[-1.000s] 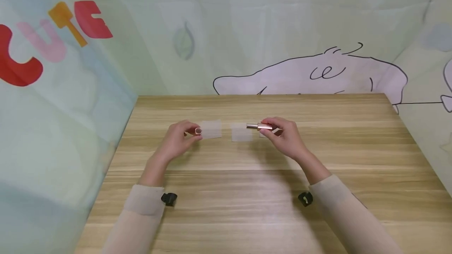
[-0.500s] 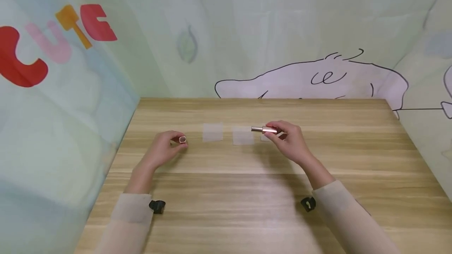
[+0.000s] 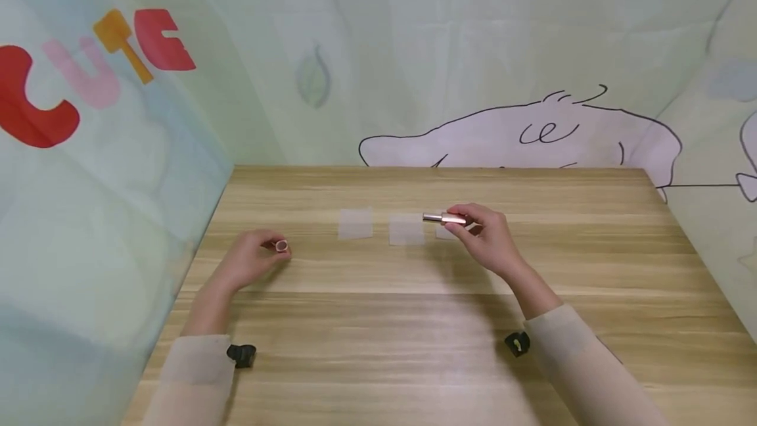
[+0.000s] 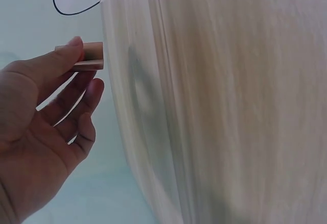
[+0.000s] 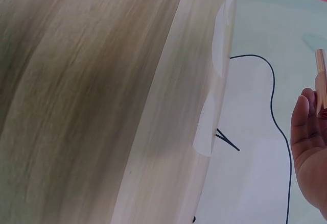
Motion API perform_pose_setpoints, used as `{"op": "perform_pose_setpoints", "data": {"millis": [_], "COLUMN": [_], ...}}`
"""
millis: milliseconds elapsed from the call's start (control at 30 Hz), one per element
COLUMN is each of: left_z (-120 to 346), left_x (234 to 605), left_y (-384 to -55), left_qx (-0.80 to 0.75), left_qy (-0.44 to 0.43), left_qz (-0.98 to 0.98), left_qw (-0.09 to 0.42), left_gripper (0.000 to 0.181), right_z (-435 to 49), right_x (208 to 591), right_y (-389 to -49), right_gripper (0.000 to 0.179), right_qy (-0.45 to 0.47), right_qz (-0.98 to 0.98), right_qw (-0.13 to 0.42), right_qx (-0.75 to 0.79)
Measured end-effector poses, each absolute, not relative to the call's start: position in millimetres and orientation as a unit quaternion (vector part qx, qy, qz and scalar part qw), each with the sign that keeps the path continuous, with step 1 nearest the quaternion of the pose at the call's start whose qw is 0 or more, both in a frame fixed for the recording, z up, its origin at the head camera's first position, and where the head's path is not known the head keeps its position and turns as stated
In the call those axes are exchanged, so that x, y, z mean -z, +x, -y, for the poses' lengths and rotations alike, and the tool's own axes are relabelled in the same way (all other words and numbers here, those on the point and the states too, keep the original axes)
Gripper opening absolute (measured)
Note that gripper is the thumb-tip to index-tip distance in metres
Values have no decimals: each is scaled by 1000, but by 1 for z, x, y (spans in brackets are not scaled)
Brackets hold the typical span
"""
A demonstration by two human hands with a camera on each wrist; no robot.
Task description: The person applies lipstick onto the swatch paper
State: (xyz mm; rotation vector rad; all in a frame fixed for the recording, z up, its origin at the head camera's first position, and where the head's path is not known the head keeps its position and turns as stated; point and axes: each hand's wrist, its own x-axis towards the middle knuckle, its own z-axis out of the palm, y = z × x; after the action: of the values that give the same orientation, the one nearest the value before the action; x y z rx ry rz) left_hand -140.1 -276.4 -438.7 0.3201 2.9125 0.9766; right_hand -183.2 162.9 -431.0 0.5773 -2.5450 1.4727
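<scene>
In the head view my left hand [image 3: 245, 260] pinches a small rose-gold lipstick cap [image 3: 281, 246] between thumb and fingers, its hollow end toward the camera. The left wrist view has this cap [image 4: 94, 50] at the fingertips, with the other fingers loosely bent below. My right hand [image 3: 489, 242] holds the uncapped lipstick tube [image 3: 434, 217] by its rose-gold base, its shiny inner sleeve pointing left. At the right edge of the right wrist view, the lipstick tube [image 5: 321, 83] is partly cut off. Cap and tube are well apart, both held over the table.
Three thin whitish squares lie in a row on the wooden table [image 3: 378, 334]: a left square [image 3: 355, 224], a middle square [image 3: 407, 231] and a right square [image 3: 445, 231] partly behind my right hand. Printed cloth [image 3: 414, 51] hangs behind and at the left.
My left hand has moved left and nearer with the cap, away from the left square. My right hand and the lipstick tube have hardly moved.
</scene>
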Motion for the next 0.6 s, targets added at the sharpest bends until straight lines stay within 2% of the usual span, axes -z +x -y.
{"op": "perform_pose_setpoints", "data": {"millis": [267,600], "left_z": [293,299], "left_x": [442,448], "left_y": [-129,-130], "left_qx": [-300,-306], "left_qy": [92,78], "left_qz": [-948,-948], "left_qw": [48,48], "left_gripper": [9,19], "right_z": [-165,-165], "right_x": [435,435], "right_y": [-181,-182], "right_gripper": [24,24], "right_qy": [194,206], "right_qz": [837,837], "right_qw": [63,83], "right_qx": [-508,-501]}}
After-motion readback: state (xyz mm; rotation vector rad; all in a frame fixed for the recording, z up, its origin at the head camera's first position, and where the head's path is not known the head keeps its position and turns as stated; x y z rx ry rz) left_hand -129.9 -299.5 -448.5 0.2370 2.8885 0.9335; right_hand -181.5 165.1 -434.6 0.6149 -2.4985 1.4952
